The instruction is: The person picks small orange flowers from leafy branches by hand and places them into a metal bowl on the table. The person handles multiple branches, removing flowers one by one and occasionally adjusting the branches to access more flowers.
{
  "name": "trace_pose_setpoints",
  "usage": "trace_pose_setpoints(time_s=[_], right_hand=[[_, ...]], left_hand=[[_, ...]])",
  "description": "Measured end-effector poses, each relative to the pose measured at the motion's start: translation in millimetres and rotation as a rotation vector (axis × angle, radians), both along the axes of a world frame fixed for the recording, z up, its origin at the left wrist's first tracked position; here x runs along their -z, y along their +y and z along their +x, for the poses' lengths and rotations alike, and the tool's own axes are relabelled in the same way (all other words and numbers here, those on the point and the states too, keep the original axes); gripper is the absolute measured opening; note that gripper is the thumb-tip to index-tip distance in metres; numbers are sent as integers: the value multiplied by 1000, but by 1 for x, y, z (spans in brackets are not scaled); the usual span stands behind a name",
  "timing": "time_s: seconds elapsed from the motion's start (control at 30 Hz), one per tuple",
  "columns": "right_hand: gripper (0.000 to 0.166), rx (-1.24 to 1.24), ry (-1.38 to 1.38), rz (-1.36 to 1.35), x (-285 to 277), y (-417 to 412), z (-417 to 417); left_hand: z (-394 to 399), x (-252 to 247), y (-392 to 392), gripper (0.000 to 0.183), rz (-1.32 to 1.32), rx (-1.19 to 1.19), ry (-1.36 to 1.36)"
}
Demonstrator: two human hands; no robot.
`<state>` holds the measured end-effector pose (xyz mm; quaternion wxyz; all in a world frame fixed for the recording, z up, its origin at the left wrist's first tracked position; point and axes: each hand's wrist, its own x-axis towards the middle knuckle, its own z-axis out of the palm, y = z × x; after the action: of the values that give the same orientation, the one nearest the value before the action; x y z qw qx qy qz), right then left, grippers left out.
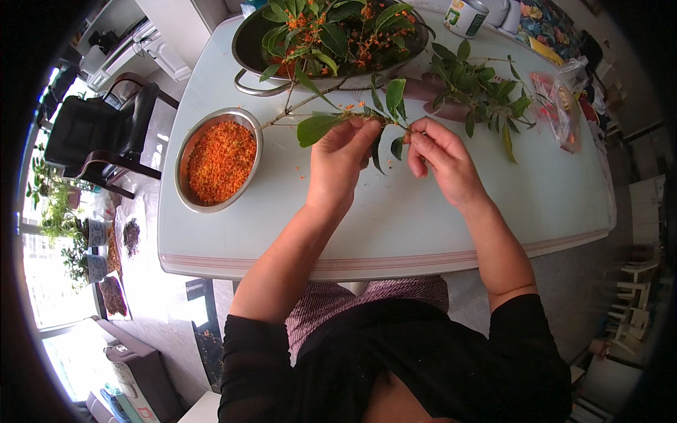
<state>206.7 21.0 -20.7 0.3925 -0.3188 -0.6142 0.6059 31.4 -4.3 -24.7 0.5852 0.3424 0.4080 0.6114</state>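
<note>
A leafy sprig with small orange blossoms (394,100) is held between both hands over the table. My left hand (344,153) pinches its flowered part, with thumb and fingertips closed on it. My right hand (441,156) grips the stem end near the leaves. To the left, a round metal bowl (257,153) holds a heap of loose orange blossoms (222,161). Beyond my hands, a large oval metal pan (238,50) is piled with leafy, orange-flowered branches (333,37); one bare twig (288,112) reaches out towards the bowl. Right of the pan lie green leafy branches (481,87) without visible blossoms.
The pale glass-topped table (402,222) bears scattered petals. A can (465,18) stands at the far edge, and a clear plastic bag (560,100) lies at the right. A black armchair (100,127) stands left of the table, with potted plants (87,254) by the window.
</note>
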Motion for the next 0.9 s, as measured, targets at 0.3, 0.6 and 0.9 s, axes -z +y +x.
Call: trace_pose_setpoints(time_s=[0.3,0.6,0.9], right_hand=[[15,125,94,-63,2,5,4],[16,194,-14,5,3,5,0],[15,202,-21,67,5,6,-1]], left_hand=[[-6,-14,-5,16,-125,216,-380],[-6,-16,-8,41,-129,474,-544],[-5,-11,-6,43,-141,512,-618]])
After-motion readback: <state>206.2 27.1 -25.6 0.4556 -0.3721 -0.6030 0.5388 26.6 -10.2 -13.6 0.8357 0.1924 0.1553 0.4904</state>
